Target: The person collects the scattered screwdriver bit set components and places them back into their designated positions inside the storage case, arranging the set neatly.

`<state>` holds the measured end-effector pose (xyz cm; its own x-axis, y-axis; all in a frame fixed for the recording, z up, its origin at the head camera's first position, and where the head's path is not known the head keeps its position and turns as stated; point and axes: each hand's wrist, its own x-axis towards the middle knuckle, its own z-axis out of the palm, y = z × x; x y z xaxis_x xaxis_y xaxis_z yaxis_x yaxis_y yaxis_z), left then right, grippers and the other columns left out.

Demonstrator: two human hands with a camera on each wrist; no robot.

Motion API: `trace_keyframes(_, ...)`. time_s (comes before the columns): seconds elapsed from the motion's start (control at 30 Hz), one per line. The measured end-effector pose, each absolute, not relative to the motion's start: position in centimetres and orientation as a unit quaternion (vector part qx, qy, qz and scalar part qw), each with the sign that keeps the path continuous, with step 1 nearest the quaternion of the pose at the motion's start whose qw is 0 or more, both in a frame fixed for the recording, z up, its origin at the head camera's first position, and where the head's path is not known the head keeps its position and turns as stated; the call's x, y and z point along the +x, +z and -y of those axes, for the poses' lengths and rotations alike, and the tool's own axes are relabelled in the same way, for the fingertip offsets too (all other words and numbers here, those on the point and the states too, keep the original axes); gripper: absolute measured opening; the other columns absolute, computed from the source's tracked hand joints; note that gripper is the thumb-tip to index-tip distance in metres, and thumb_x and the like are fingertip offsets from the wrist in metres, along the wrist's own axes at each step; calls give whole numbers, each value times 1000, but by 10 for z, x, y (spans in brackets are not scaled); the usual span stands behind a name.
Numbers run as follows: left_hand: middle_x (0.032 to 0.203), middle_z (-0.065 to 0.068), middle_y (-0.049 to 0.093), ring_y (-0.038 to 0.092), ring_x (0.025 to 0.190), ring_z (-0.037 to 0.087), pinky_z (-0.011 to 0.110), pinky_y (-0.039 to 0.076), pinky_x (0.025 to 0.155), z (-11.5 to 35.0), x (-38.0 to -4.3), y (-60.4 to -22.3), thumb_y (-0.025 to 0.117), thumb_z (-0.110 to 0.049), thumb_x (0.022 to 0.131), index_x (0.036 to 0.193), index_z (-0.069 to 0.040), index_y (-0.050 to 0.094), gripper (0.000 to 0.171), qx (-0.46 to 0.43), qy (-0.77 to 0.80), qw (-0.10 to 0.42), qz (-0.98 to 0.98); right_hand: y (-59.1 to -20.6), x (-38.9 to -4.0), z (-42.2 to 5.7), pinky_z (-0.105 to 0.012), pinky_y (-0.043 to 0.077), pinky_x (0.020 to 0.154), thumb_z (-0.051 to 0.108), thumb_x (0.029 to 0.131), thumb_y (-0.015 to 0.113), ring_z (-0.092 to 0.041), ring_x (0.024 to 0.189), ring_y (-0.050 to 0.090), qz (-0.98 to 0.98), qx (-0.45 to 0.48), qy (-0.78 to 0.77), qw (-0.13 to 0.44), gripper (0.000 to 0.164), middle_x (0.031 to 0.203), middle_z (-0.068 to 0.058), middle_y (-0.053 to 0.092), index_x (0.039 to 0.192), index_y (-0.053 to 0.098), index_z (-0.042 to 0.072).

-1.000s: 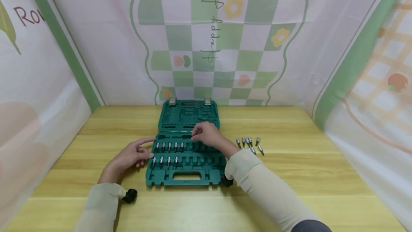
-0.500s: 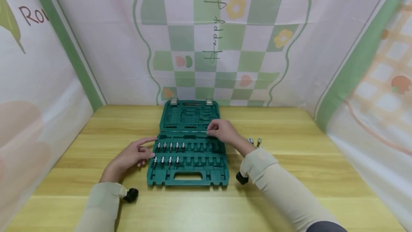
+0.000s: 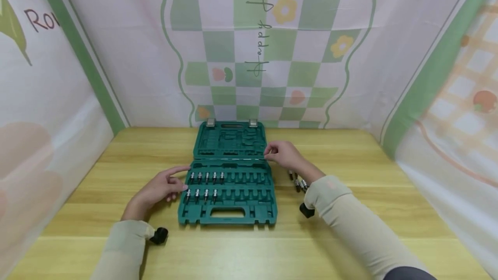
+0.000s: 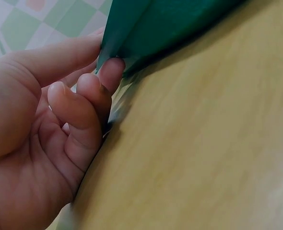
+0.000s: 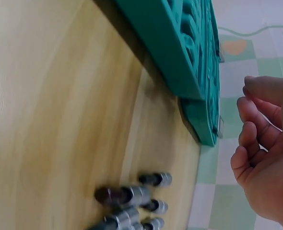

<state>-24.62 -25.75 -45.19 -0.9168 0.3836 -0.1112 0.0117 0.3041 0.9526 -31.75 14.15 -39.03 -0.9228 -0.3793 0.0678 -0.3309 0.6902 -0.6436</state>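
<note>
Green socket case (image 3: pixel 200 214) open mid-frame on wood-grain table (image 3: pixel 218 254); seated bit sockets (image 3: pixel 207 178): five in upper row, four in lower. Left hand (image 3: pixel 159 187) at the case's left edge, index straight, thumb touching the rim, other fingers bent. Right hand (image 3: pixel 285 155) near the case's right edge, fingers loosely bent, nothing visible between thumb and index. Loose bit sockets (image 3: pixel 297 186) lie right of centre. Likely between pieces in filling the rows; next move probably calls for pinching one at its metal end and lining it up with a vacant slot (image 3: pixel 247 178).
</note>
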Motion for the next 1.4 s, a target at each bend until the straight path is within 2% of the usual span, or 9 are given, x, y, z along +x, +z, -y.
trace_keyframes(0.2, 84, 15, 65, 52, 57, 19, 29, 48, 52, 256, -246, -452, 66, -14, 93, 151, -9, 34, 66, 131, 574, 163, -792, -388, -320, -158, -35, 46, 62, 9, 91, 67, -19, 71, 54, -923, -204, -325, 38, 3, 79, -4, 61, 92, 68, 6)
trace_keyframes(0.47, 84, 15, 65, 52, 56, 17, 28, 48, 51, 256, -246, -452, 66, -12, 94, 151, -9, 34, 65, 132, 577, 161, -790, -394, -323, -178, -37, 47, 66, 10, 90, 69, -19, 73, 54, -934, -212, -282, 56, 16, 83, -4, 62, 103, 70, 0)
trace_keyframes(0.6, 84, 15, 66, 52, 56, 17, 28, 48, 51, 256, -245, -452, 65, -12, 94, 151, -10, 35, 65, 127, 575, 160, -793, -394, -324, -185, -45, 48, 80, 11, 91, 68, -27, 94, 57, -935, -218, -271, 65, 20, 101, -7, 64, 109, 70, 2)
trace_keyframes(0.7, 84, 15, 66, 52, 56, 18, 28, 48, 51, 256, -245, -452, 66, -12, 94, 151, -10, 35, 65, 126, 573, 158, -794, -392, -324, -189, -54, 43, 93, 10, 91, 68, -36, 112, 53, -935, -221, -266, 75, 22, 114, -12, 63, 112, 70, 3)
trace_keyframes(0.83, 84, 15, 66, 52, 56, 18, 28, 48, 50, 256, -244, -450, 66, -12, 94, 151, -10, 35, 65, 128, 571, 157, -795, -392, -325, -195, -58, 39, 99, 9, 91, 68, -43, 123, 46, -935, -223, -258, 97, 22, 124, -17, 59, 112, 70, 3)
trace_keyframes(1.03, 84, 15, 65, 52, 56, 18, 29, 48, 51, 256, -244, -450, 65, -13, 94, 151, -10, 35, 65, 129, 571, 156, -796, -397, -325, -205, -54, 42, 96, 9, 88, 71, -40, 120, 49, -937, -212, -251, 118, 25, 126, -18, 58, 112, 70, 4)
trace_keyframes(1.27, 84, 14, 66, 53, 57, 18, 29, 48, 51, 257, -245, -452, 66, -13, 93, 151, -10, 35, 65, 124, 574, 156, -794, -400, -323, -211, -47, 49, 88, 8, 85, 75, -31, 103, 58, -934, -219, -260, 113, 23, 111, -13, 65, 107, 70, 2)
trace_keyframes(1.4, 85, 15, 66, 53, 57, 18, 28, 48, 51, 257, -244, -451, 66, -13, 93, 151, -10, 34, 66, 126, 574, 159, -793, -403, -321, -214, -46, 49, 84, 9, 83, 76, -26, 95, 59, -938, -221, -245, 104, 17, 102, -7, 66, 99, 72, 5)
